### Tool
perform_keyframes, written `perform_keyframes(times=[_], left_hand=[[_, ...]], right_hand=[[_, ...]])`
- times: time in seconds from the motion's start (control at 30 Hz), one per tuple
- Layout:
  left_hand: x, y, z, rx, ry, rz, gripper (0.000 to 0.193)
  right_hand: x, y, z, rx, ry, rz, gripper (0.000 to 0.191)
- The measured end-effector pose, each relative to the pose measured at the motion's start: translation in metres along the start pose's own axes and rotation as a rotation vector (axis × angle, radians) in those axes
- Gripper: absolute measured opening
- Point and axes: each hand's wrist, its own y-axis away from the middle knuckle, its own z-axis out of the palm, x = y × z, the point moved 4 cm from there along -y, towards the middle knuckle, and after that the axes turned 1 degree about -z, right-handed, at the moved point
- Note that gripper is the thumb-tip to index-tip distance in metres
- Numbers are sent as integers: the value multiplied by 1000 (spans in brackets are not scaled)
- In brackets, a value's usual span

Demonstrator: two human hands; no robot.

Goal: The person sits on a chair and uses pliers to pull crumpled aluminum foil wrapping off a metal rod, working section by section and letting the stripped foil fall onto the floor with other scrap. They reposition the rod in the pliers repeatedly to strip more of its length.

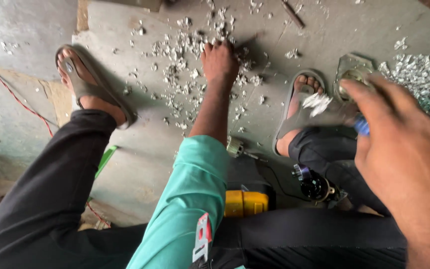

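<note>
My left hand [219,62], at the end of a teal sleeve, reaches down to the concrete floor and rests palm down among scattered silvery metal scraps [180,79]. Its fingers touch the floor and hold nothing that I can see. My right hand [404,154] is close to the camera at the right and blurred. Its fingers are curled around a small blue object [362,125], mostly hidden. Just beyond it a round metal part [353,75] lies on the floor beside my right foot.
My feet in grey sandals [88,89] [299,117] frame the scraps. A heap of shiny shavings [424,82] lies at far right. Between my legs are a yellow power tool [246,202], a black tool [316,187] and a small round metal piece [235,147]. A red wire [16,97] crosses the left.
</note>
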Motion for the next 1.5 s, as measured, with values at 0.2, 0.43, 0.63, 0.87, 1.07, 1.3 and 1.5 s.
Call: perform_keyframes(times=[0.2,0.43,0.63,0.87,1.07,1.3,1.5], left_hand=[[-2,8,-13,71,-15,124,17],[-25,45,-59,209,514,12,18],[-38,98,-99,13,1258,184,27],[-62,151,-142,-156,1434,336,29],[-108,201,-159,-55,1405,401,27],[-122,213,-145,-204,1256,428,34],[-162,156,-226,-79,997,538,32]], right_hand=[[-12,-1,-23,225,-263,-151,77],[-17,8,-26,270,-164,-174,73],[-30,18,-32,300,-542,-321,64],[-59,22,-12,179,-1066,-537,41],[-101,43,10,-225,-1522,-514,42],[-98,55,25,-372,-1520,-491,46],[-79,52,-1,156,-903,-481,31]])
